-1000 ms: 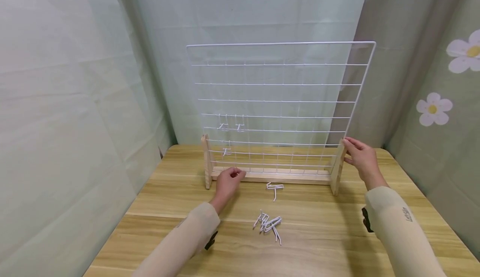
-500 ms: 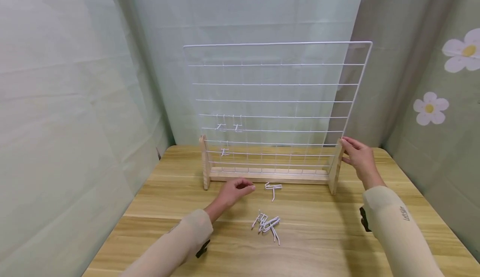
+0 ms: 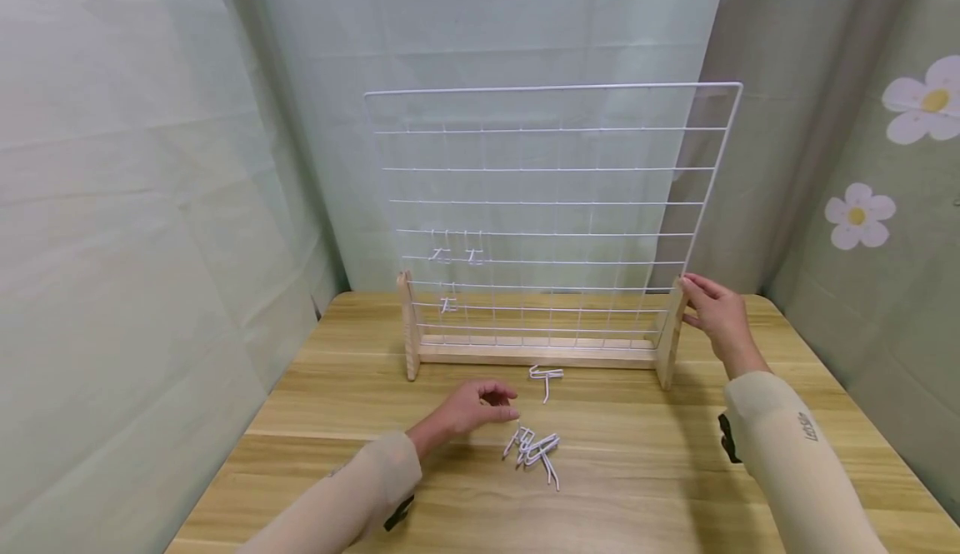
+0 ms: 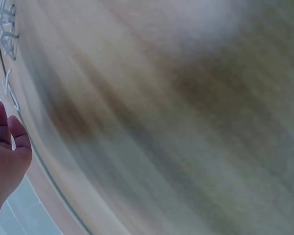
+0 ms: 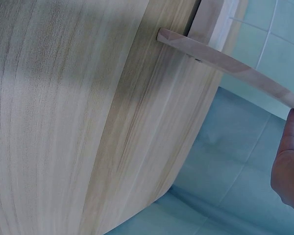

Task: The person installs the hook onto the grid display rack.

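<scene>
A white wire grid panel (image 3: 555, 169) stands upright in a wooden stand (image 3: 536, 354) on the table. My right hand (image 3: 722, 321) pinches the top of the stand's right side post (image 3: 670, 346); the right wrist view shows fingers against this post (image 5: 225, 66). Just behind a small pile of white wire hooks (image 3: 534, 450), my left hand (image 3: 472, 406) hovers with relaxed, slightly bent fingers and nothing between them. One more white hook (image 3: 547, 376) lies alone before the stand. Three hooks hang on the grid's left part, one of them a lower hook (image 3: 447, 302).
The wood-grain table (image 3: 637, 471) carries the stand near its back edge. Pale green curtains (image 3: 180, 229) surround it on the left, back and right, with white flowers (image 3: 860, 217) printed on the right one.
My left hand has left the stand's lower rail and come forward and slightly right, close to the pile of hooks. The right hand has kept its place at the post.
</scene>
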`<control>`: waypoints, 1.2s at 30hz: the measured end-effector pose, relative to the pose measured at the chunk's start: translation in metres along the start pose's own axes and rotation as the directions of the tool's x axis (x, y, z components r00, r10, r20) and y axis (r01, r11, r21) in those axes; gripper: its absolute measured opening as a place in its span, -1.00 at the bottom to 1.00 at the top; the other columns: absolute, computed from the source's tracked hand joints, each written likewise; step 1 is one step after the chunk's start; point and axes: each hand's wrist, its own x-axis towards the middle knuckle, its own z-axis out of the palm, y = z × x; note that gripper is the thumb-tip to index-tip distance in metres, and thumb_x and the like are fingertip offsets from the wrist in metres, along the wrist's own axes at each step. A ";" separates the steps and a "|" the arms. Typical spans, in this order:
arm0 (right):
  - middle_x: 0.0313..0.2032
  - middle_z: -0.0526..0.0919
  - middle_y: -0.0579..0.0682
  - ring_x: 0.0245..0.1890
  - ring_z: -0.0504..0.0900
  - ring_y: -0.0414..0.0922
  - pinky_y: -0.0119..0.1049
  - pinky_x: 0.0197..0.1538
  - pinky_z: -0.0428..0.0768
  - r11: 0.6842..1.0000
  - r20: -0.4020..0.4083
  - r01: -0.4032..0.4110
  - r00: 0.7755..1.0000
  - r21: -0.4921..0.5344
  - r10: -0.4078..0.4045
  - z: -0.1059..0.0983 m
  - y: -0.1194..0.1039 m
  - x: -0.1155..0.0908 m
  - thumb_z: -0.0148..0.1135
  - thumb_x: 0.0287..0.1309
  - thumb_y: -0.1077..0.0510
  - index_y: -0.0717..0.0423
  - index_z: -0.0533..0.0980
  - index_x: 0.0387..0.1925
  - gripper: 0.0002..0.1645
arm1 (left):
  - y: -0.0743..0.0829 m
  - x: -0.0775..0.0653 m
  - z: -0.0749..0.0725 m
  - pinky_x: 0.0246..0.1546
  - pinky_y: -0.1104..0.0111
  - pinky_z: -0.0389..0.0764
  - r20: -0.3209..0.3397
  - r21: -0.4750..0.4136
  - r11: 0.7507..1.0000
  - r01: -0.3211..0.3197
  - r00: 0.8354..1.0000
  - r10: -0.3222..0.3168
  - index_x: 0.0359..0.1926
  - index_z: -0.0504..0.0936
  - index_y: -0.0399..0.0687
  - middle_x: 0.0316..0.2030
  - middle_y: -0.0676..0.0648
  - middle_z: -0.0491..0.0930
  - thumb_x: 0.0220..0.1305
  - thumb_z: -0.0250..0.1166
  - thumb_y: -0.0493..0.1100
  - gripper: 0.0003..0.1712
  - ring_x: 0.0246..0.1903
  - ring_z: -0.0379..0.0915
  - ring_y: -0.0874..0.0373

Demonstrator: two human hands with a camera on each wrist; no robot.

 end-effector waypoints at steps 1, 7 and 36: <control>0.38 0.28 0.23 0.34 0.31 0.15 -0.07 0.18 0.45 1.000 0.000 0.001 1.000 0.000 -0.001 0.000 0.000 0.000 0.00 0.38 -0.28 0.16 0.26 0.44 -0.18 | 0.000 -0.001 0.001 -0.23 0.38 0.51 0.008 0.001 1.000 -0.003 1.000 0.002 -0.02 0.65 -0.30 -0.29 0.04 0.59 0.19 0.45 -0.12 -0.59 -0.24 0.45 0.19; 0.36 0.31 0.21 0.32 0.33 0.13 -0.16 0.12 0.49 1.000 -0.002 0.007 1.000 -0.001 -0.007 -0.001 0.002 0.002 0.01 0.38 -0.28 0.16 0.26 0.44 -0.17 | -0.003 -0.004 0.006 -0.21 0.40 0.53 0.051 0.023 1.000 -0.016 0.999 0.015 -0.06 0.66 -0.29 -0.32 0.06 0.59 0.15 0.48 -0.17 -0.62 -0.26 0.48 0.20; 0.40 0.27 0.24 0.35 0.30 0.16 -0.11 0.15 0.45 1.000 0.004 -0.001 1.000 -0.003 0.001 -0.001 0.002 0.001 0.00 0.38 -0.29 0.14 0.26 0.44 -0.17 | -0.011 0.008 0.017 -0.30 0.40 0.52 -0.078 0.099 0.995 -0.007 0.997 0.015 -0.25 0.70 -0.13 -0.41 0.07 0.58 0.21 0.41 -0.19 -0.88 -0.36 0.45 0.23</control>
